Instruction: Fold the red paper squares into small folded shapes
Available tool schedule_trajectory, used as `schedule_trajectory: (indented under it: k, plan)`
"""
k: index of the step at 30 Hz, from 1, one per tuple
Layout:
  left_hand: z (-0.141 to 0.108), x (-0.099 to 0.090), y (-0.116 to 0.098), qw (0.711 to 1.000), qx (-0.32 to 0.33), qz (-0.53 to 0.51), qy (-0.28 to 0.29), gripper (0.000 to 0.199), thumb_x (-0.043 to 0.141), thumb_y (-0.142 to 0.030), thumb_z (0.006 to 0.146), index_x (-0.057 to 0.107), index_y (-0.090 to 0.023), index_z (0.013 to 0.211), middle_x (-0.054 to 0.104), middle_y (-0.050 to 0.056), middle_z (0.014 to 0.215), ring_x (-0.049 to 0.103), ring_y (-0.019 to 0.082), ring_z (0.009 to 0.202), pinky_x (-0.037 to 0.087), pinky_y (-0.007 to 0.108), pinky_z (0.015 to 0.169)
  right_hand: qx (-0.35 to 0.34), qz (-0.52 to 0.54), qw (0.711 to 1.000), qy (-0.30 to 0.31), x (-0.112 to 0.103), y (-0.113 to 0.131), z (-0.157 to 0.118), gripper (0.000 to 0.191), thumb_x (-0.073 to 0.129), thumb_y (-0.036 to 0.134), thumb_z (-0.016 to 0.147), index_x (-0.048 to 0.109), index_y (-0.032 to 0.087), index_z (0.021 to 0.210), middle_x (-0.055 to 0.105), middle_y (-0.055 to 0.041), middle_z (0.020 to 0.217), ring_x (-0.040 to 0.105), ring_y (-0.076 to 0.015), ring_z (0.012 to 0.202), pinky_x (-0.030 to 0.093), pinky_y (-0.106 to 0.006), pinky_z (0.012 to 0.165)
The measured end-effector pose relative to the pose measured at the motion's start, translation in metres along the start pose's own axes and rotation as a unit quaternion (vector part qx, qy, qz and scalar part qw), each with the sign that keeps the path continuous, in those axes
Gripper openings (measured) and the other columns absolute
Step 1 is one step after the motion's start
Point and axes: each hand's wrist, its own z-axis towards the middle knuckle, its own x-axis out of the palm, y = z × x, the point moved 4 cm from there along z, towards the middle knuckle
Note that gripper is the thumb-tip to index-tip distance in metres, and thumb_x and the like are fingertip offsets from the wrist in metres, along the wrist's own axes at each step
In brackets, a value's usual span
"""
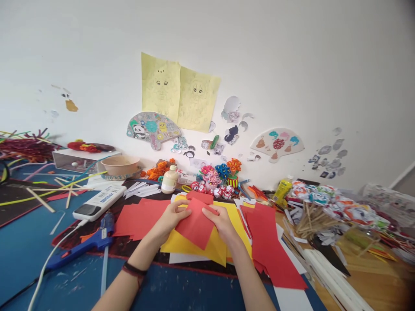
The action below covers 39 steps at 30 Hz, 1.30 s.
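"What lies before you?"

"A blue table (181,289); on it, yellow paper (215,252) in front of me, red sheets (269,242) to its right, and a blue glue gun (86,247) off to the left."

"And what are you holding?"

"A red square (196,226), over the yellow paper; the fingers of my left hand (173,216) pinch its left side, those of my right hand (222,220) its right; whether its near corner touches the paper below, I can't quite tell."

"Anything smaller?"

"A cream bottle (169,181), upright beyond them."
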Motion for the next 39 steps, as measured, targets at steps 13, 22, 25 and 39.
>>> schedule_trajectory:
  k: [13, 22, 25, 39]
  plan:
    - [-0.006, 0.004, -0.009, 0.994, -0.006, 0.106, -0.016, 0.038, 0.072, -0.048, 0.064, 0.066, -0.016, 0.083, 0.067, 0.003, 0.069, 0.061, 0.016, 0.062, 0.043, 0.022, 0.051, -0.013, -0.040, 0.999, 0.026, 0.003, -0.003, 0.003, 0.024, 0.072, 0.041, 0.070, 0.069, 0.017, 0.077, 0.067, -0.0030, 0.076, 0.060, -0.0181, 0.073, 0.043, -0.027, 0.067]
    - [-0.006, 0.006, -0.011, 0.984, 0.041, 0.172, 0.014, 0.029, 0.069, -0.043, 0.066, 0.069, -0.015, 0.075, 0.068, 0.005, 0.075, 0.060, 0.019, 0.072, 0.045, 0.025, 0.061, -0.023, -0.086, 0.995, 0.055, 0.006, 0.002, 0.000, 0.024, 0.069, 0.041, 0.073, 0.069, 0.017, 0.074, 0.067, -0.0028, 0.073, 0.058, -0.0173, 0.070, 0.042, -0.027, 0.066]
    - [-0.007, 0.008, -0.014, 0.977, 0.070, 0.202, 0.014, 0.026, 0.065, -0.042, 0.069, 0.070, -0.016, 0.074, 0.068, 0.005, 0.079, 0.060, 0.020, 0.080, 0.045, 0.026, 0.067, -0.028, -0.084, 0.993, 0.072, 0.007, 0.001, 0.000, 0.026, 0.067, 0.042, 0.075, 0.068, 0.016, 0.078, 0.067, -0.0027, 0.076, 0.058, -0.0170, 0.072, 0.041, -0.027, 0.067]
    - [-0.004, 0.015, -0.008, 0.962, 0.151, 0.223, -0.049, 0.024, 0.060, -0.038, 0.075, 0.070, -0.016, 0.074, 0.070, 0.005, 0.080, 0.060, 0.020, 0.077, 0.044, 0.027, 0.072, -0.003, -0.019, 0.999, 0.042, 0.012, -0.004, 0.000, 0.019, 0.065, 0.035, 0.076, 0.061, 0.017, 0.069, 0.057, 0.0020, 0.062, 0.049, -0.0115, 0.055, 0.035, -0.022, 0.053]
